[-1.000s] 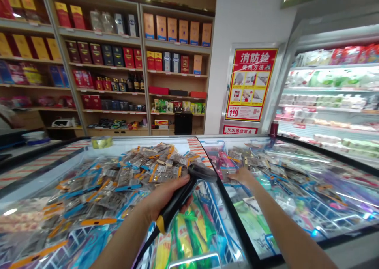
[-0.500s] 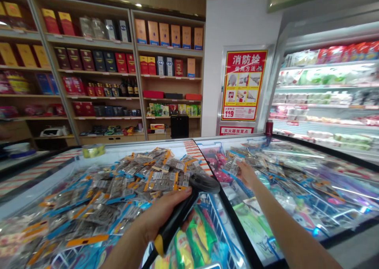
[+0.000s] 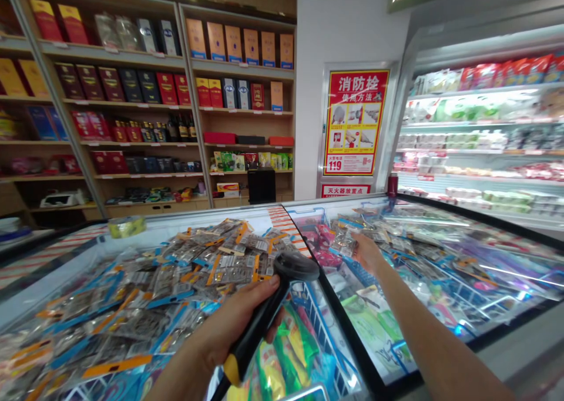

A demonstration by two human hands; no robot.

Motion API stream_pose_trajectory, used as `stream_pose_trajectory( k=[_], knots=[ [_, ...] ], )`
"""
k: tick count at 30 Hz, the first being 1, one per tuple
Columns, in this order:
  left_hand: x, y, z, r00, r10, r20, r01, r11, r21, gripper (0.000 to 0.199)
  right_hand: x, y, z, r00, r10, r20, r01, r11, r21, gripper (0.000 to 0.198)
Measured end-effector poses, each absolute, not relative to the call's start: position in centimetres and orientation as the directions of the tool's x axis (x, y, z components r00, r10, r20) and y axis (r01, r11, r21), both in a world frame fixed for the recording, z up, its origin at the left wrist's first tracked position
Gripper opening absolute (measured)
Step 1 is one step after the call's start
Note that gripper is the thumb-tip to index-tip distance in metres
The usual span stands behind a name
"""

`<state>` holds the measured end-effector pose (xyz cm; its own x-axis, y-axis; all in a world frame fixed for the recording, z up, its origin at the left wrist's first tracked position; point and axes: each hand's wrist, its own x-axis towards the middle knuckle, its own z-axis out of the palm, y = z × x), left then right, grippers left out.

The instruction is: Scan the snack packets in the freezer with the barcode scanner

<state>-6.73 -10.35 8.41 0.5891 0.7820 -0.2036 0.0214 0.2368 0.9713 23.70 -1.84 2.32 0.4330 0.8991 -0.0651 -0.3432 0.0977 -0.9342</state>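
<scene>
My left hand [image 3: 247,313] is wrapped round the black handle of a handheld barcode scanner [image 3: 259,324], which has a yellow patch near its cord end. The scanner head points up and right, over a pile of small clear packets [image 3: 240,266] with orange and blue headers. My right hand [image 3: 366,253] reaches forward over the right half of the freezer. Its fingers are closed on the edge of a small clear packet [image 3: 343,243]; the fingertips are partly hidden behind it. Pink packets [image 3: 324,236] lie just left of that hand.
A black divider [image 3: 337,307] separates the freezer's two halves. Below the scanner, a blue wire basket [image 3: 328,336] holds green and yellow ice-cream packs [image 3: 286,354]. A tape roll [image 3: 127,227] rests at the back left. Shelves of boxes and a lit cooler [image 3: 480,136] stand behind.
The view has turned slightly to the right, so the surroundings appear shifted left. My left hand keeps the scanner in nearly the same pose. My right hand stays at the packets on the right.
</scene>
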Motion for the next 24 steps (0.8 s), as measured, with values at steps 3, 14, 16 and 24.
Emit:
stream_pose_trajectory(
  k=[3, 14, 16, 24],
  knots=[
    [-6.6, -10.5, 8.4, 0.588, 0.784, -0.198, 0.014, 0.234, 0.972, 0.038, 23.9, -1.7, 2.1, 0.431, 0.901, -0.052, -0.327, 0.102, -0.939, 0.008],
    [-6.0, -11.6, 8.8, 0.621, 0.758, -0.201, 0.019, 0.241, 0.97, 0.037, 24.1, -1.4, 1.4, 0.454, 0.887, 0.086, -0.077, 0.135, -0.988, 0.012],
    [-6.0, -11.8, 8.9, 0.637, 0.745, -0.197, 0.013, 0.245, 0.969, 0.037, 24.0, -1.5, 1.4, 0.466, 0.872, 0.15, 0.028, 0.155, -0.987, 0.015],
    [-6.3, -11.4, 8.9, 0.595, 0.773, -0.22, 0.028, 0.253, 0.967, 0.036, 19.8, -1.7, -0.1, 0.149, 0.89, 0.43, 0.606, 0.261, -0.751, 0.027]
  ],
)
